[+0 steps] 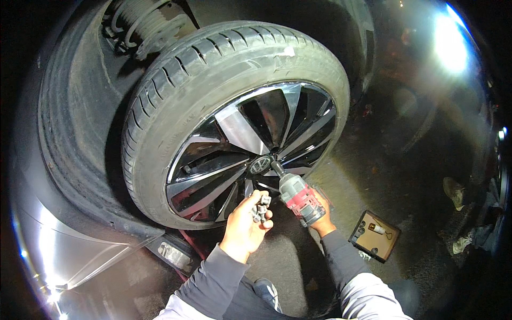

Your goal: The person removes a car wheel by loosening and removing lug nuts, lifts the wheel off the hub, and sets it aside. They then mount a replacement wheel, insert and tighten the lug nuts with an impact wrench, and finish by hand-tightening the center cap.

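A cordless impact wrench point(300, 197), red and grey-black, is gripped in my right hand point(324, 217). Its dark socket point(277, 168) points into the wheel beside the round centre cap point(261, 164); whether it sits on a bolt is hidden. Several grey wheel bolts point(261, 208) lie in my left hand point(240, 228), held by the curled fingers and thumb just below the rim. The alloy rim point(234, 128), black and polished silver, carries a dusty black tyre point(154, 136). This wheel stands tilted within the car's wheel arch.
On the ground to the right lies a shallow dark-edged tray point(388, 257) with small parts in it. Behind the tyre shows a coil spring point(141, 29). The grey car body point(80, 245) fills the left. A person's shoes point(454, 193) are at far right, below a bright lamp point(450, 45).
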The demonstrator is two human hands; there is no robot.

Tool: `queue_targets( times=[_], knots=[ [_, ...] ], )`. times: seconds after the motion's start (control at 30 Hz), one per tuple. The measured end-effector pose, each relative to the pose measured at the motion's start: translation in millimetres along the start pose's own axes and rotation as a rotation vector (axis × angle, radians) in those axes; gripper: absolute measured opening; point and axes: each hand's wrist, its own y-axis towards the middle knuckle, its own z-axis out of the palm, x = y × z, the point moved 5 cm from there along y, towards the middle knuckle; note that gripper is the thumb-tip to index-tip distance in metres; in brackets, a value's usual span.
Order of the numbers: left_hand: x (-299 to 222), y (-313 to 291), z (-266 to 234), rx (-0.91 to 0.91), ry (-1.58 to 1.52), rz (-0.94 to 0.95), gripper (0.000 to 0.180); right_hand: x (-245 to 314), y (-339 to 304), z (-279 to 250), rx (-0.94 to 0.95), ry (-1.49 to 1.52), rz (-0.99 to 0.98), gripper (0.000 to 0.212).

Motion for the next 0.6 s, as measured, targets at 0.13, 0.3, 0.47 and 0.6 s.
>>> queue_targets(
  times=[0.13, 0.3, 0.47, 0.6],
  knots=[
    [2, 12, 5, 0.009, 0.001, 0.013, 0.025, 15, -2, 1, -0.019, -0.128, -0.127, 0.039],
    [3, 19, -1, -0.036, 0.019, 0.021, 0.023, -22, -16, 8, -0.023, -0.046, 0.027, 0.039],
    [4, 23, 2, -0.045, 0.034, 0.009, 0.024, -25, -28, -1, 0.017, 0.037, 0.188, 0.049],
    [6, 29, 10, -0.060, 0.047, 0.035, 0.023, 34, -43, -28, 0.342, -0.262, 0.263, 0.061]
  ],
)
